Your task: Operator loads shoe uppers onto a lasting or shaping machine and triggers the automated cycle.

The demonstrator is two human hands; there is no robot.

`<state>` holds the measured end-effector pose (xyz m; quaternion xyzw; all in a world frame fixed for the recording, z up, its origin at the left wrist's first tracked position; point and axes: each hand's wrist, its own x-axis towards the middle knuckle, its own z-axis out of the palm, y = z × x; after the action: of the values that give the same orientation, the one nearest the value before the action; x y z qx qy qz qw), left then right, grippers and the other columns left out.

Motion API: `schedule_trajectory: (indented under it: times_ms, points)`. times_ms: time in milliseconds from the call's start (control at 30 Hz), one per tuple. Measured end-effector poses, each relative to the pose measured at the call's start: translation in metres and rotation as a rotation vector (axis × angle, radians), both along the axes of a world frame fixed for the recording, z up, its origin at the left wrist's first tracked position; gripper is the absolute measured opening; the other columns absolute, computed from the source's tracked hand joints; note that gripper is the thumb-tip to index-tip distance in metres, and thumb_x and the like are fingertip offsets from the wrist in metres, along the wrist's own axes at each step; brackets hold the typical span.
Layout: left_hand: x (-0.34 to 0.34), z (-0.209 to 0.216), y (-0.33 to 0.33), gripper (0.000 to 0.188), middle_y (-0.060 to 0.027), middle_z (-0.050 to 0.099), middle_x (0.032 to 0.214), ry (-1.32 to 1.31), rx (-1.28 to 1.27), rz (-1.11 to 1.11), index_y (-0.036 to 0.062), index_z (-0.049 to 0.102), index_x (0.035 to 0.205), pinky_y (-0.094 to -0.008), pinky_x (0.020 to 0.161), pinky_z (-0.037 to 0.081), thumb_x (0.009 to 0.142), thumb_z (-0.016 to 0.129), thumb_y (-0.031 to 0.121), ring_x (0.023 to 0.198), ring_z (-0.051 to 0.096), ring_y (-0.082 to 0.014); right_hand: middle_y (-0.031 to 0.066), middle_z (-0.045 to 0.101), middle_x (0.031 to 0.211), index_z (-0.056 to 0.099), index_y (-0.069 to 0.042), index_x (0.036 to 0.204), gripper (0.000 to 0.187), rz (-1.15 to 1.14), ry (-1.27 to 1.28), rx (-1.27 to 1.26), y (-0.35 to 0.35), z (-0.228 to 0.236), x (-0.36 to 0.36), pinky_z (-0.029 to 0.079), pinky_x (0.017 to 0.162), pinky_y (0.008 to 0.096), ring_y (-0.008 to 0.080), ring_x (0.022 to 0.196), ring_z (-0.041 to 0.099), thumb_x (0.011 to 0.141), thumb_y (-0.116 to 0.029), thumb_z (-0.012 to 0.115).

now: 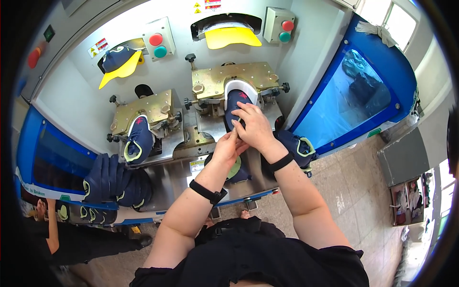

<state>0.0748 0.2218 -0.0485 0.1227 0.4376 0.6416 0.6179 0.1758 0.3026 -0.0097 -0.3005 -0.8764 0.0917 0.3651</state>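
Observation:
A navy shoe upper (233, 98) with a red mark on its tongue side lies toe-first in the right-hand station of a press machine, inside a white rounded toe band (247, 88). My right hand (256, 126) grips it from above, its fingers over the lacing area. Close below, my left hand (226, 152) is closed at the heel end and meets the right thumb; its grip is partly hidden. Metal clamping plates (222, 74) with black knobs surround the toe. Another navy upper (139, 138) with a pale green lining sits in the left-hand station.
A stack of navy uppers (112, 177) lies left on the steel ledge; more uppers (296, 146) lie right. Yellow flaps (233, 37) hang above the stations beside button boxes (278, 25). Blue framed windows (349, 100) flank the machine. At lower left, another person's arm (51, 225) shows.

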Motion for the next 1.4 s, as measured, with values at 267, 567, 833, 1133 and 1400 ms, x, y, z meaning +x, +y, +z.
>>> schedule_trajectory:
  times_ms: [267, 567, 833, 1133, 1400]
  points:
    - [-0.001, -0.003, 0.000, 0.047, -0.0068, 0.061, 0.089, 0.121, -0.078, -0.033, 0.0023, 0.052, 0.112, -0.0340, 0.072, 0.060, 0.098, 0.058, 0.047, 0.082, 0.069, -0.0239, 0.0085, 0.059, 0.136, 0.069, -0.017, 0.117, 0.033, 0.006, -0.144, -0.117, 0.008, 0.008, 0.003, 0.045, 0.105, 0.0444, 0.0309, 0.130, 0.050, 0.088, -0.032, 0.064]
    - [0.008, -0.003, -0.004, 0.053, -0.0038, 0.050, 0.082, 0.190, -0.100, 0.032, 0.0020, 0.051, 0.111, -0.0349, 0.060, 0.060, 0.096, 0.058, 0.053, 0.073, 0.069, -0.0251, 0.0034, 0.061, 0.131, 0.071, -0.018, 0.111, 0.027, 0.003, -0.146, -0.114, 0.009, 0.004, 0.004, 0.049, 0.100, 0.0424, 0.0254, 0.125, 0.054, 0.088, -0.031, 0.064]
    - [-0.002, -0.022, -0.005, 0.060, -0.0103, 0.061, 0.096, 0.193, -0.097, -0.057, 0.0025, 0.049, 0.121, -0.0354, 0.064, 0.059, 0.097, 0.053, 0.057, 0.083, 0.071, -0.0276, 0.0047, 0.061, 0.130, 0.071, -0.018, 0.111, 0.026, 0.019, -0.174, -0.070, 0.005, 0.002, 0.001, 0.050, 0.098, 0.0405, 0.0276, 0.121, 0.055, 0.089, -0.030, 0.064]
    - [-0.091, -0.052, -0.111, 0.056, -0.0130, 0.062, 0.126, 0.181, -0.211, 0.105, 0.0066, 0.056, 0.132, -0.0431, 0.094, 0.047, 0.100, 0.051, 0.052, 0.115, 0.060, -0.0280, 0.0053, 0.063, 0.117, 0.067, -0.010, 0.109, 0.029, 0.281, -0.163, 0.210, -0.096, -0.044, 0.030, 0.049, 0.083, 0.0411, 0.0263, 0.101, 0.059, 0.081, -0.018, 0.070]
    - [-0.115, -0.105, -0.182, 0.054, -0.0096, 0.060, 0.126, 0.112, -0.332, 0.084, 0.0080, 0.052, 0.135, -0.0385, 0.090, 0.049, 0.094, 0.069, 0.038, 0.110, 0.060, -0.0242, 0.0074, 0.066, 0.099, 0.063, -0.005, 0.110, 0.029, 0.210, -0.132, -0.658, -0.115, -0.101, 0.032, 0.051, 0.076, 0.0299, 0.0209, 0.085, 0.062, 0.088, -0.023, 0.071]
